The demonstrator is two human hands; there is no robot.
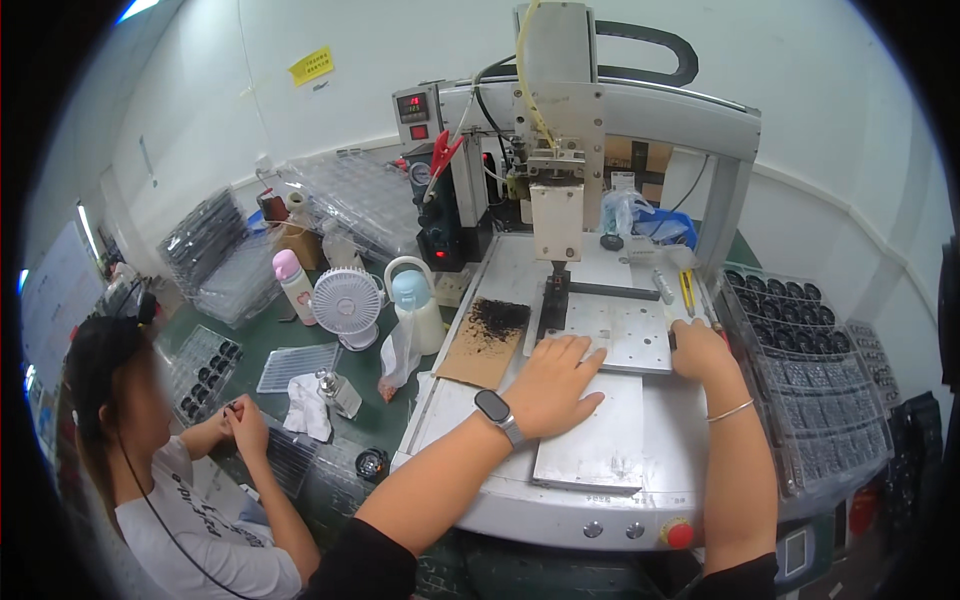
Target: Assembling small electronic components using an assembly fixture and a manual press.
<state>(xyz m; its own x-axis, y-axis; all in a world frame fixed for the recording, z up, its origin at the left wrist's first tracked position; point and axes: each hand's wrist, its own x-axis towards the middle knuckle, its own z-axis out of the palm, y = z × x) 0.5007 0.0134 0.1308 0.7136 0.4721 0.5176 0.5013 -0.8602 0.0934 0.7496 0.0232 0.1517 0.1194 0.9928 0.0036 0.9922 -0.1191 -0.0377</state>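
Note:
My left hand [558,388], with a watch on its wrist, lies flat with fingers spread on the light metal base plate [590,460]. Its fingertips reach toward a black fixture [553,308] under the machine's press head [557,220]. At the right edge of a raised metal plate with holes [640,335], my right hand [697,350] is closed, fingers curled. A small dark piece shows at those fingers; what they grip is mostly hidden. Left of the fixture, black scraps [500,318] lie on a piece of cardboard [475,355].
Trays of black round parts [790,315] stand right of the machine. A red button [678,534] is on its front edge. A white fan [347,302], bottles [415,300] and stacked clear trays [215,255] are at left, where another person [190,480] handles something small.

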